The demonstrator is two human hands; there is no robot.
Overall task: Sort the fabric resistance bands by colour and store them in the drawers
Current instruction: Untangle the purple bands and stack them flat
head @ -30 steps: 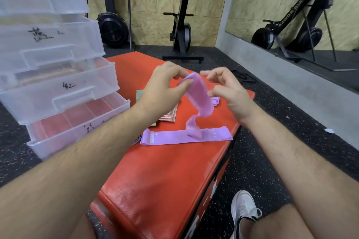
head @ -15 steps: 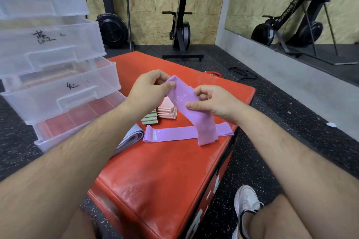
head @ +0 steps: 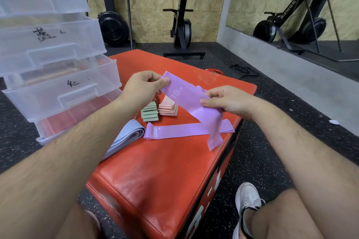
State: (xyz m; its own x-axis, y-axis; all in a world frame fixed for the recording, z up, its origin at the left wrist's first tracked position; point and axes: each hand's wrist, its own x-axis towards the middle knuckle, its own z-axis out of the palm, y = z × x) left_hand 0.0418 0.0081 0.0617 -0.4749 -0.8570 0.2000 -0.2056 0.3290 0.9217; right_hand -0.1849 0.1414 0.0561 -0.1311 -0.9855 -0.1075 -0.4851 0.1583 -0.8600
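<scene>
Off the box's (head: 155, 170) left edge I see 4 clear drawers (head: 58, 91), stacked and staggered. A blue band (head: 126, 137) lies folded on the box's left side. Over its far half my left grip (head: 141, 87) pinches the top end of a purple band (head: 186, 99) marked 10 LB. Green bands (head: 149, 113) and pink bands (head: 168, 107) sit folded on the box beneath. A flat band (head: 184, 131), also purple, lies toward the box's right edge. My right grip (head: 227, 101) pinches the purple band's middle, and its tail hangs down.

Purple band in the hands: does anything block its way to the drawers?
Nothing visible does. The left hand and the right hand pinch the purple band above the red box; the drawers stand pulled out at the left. The green stack and pink stack lie lower, not across the way.
</scene>
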